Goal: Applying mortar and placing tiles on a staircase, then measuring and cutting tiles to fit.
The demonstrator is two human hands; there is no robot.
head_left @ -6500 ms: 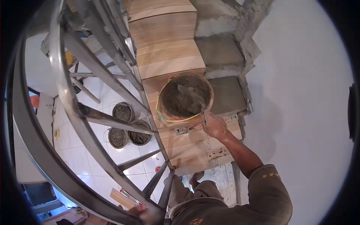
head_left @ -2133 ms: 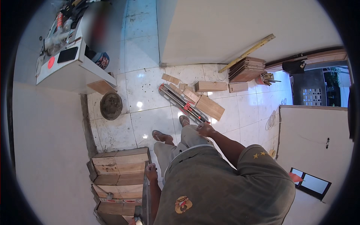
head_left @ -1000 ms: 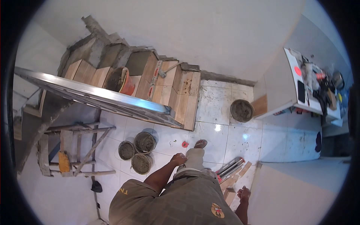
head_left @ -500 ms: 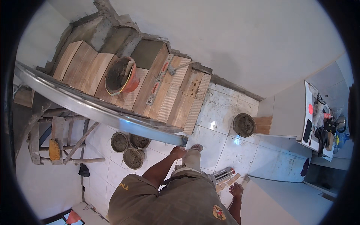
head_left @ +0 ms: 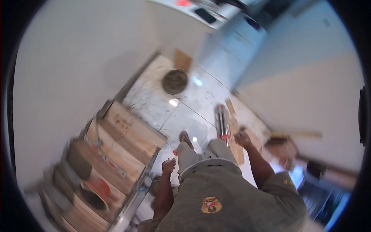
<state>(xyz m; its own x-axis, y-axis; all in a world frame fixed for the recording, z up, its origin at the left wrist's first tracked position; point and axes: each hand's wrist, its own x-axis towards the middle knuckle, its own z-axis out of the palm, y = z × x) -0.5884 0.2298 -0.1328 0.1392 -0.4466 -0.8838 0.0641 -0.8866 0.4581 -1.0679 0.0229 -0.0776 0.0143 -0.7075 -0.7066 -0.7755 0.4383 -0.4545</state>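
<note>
Low at centre, my left hand [head_left: 168, 166] hangs beside my left thigh near the stair railing [head_left: 137, 193]; its fingers are curled, and anything in them is too small to make out. My right hand [head_left: 242, 137] is beside the long tile cutter [head_left: 222, 120] in the view, too blurred to read its fingers. The cutter lies on the white tiled floor [head_left: 176, 116] among wood-look pieces [head_left: 237, 154]. A small red object [head_left: 175, 153] is by my left foot.
Tiled stairs [head_left: 127, 143] at lower left bear a red mortar bucket [head_left: 96, 191] and a spirit level [head_left: 112, 162], blurred. A dark round bucket [head_left: 174, 82] stands below a white counter [head_left: 176, 23]. Walls flank both sides; stacked boards [head_left: 280, 149] are at the right.
Since the first frame my right hand has let go of the trowel in the bucket and I have come off the stairs. In the last half second my view has swung sharply round, blurring the surroundings.
</note>
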